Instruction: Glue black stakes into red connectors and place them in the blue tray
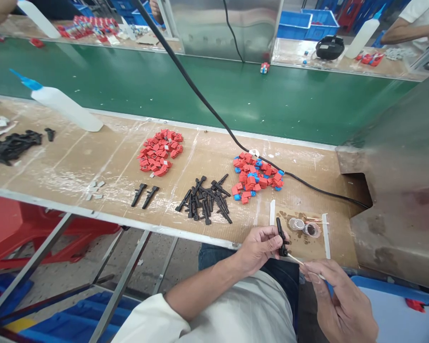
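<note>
I had the right hand [345, 295] pinching a thin stick [295, 260], its tip at a black part [280, 233] gripped in the left hand [258, 250], near the front-right corner of the workbench [93, 164]; beyond sat two small cups [296, 224], then red-and-blue blocks [252, 182].

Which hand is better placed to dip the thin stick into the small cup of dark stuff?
Probably the right hand: it holds the thin stick and sits just on the near side of the small cup. The left hand is busy gripping a black piece.
</note>
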Action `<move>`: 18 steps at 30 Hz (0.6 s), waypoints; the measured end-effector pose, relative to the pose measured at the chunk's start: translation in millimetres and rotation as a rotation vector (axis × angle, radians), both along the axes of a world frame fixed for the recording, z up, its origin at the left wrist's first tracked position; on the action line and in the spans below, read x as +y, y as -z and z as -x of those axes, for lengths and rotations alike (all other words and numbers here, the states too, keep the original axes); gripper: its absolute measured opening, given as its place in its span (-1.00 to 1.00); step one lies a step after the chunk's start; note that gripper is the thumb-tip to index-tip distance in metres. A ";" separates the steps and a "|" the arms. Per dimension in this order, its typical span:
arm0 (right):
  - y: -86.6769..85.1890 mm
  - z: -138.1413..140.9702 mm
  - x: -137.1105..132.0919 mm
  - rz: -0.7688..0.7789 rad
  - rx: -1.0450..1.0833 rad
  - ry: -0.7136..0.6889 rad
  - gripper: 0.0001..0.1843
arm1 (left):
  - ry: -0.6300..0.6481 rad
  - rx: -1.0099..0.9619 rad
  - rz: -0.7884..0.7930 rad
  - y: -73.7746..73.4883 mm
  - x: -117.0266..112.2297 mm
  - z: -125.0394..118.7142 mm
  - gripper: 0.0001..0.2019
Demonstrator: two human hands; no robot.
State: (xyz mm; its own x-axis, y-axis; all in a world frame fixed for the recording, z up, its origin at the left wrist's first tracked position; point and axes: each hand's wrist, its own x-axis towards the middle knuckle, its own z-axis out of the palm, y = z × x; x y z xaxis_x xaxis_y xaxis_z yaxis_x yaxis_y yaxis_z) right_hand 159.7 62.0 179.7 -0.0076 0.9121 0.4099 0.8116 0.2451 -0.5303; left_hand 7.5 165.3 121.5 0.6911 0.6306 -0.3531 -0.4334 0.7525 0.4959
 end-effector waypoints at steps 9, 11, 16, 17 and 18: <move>4.4 4.9 1.9 -0.109 -0.095 0.013 -0.83 | -0.103 0.102 -0.216 1.3 -4.5 1.2 -0.45; 5.2 8.7 0.7 -0.101 -0.067 0.043 -0.83 | -0.138 0.125 -0.281 2.6 -6.9 1.1 -0.46; 8.4 19.3 -2.3 -0.119 0.000 0.093 -0.84 | -0.280 0.230 -0.424 2.2 -14.1 0.3 -0.49; 8.7 21.2 -2.3 -0.122 0.020 0.102 -0.83 | -0.304 0.260 -0.455 1.3 -15.4 0.3 -0.50; 8.6 23.1 -2.1 -0.119 0.038 0.109 -0.82 | -0.326 0.290 -0.494 0.2 -16.5 0.5 -0.52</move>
State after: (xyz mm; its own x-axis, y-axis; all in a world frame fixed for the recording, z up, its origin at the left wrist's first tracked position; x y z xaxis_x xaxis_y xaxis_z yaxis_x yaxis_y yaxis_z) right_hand 136.6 59.9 171.1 0.1061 0.8516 0.5134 0.8168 0.2198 -0.5334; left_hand 6.9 148.8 121.3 0.3580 0.9270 -0.1118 -0.3977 0.2598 0.8800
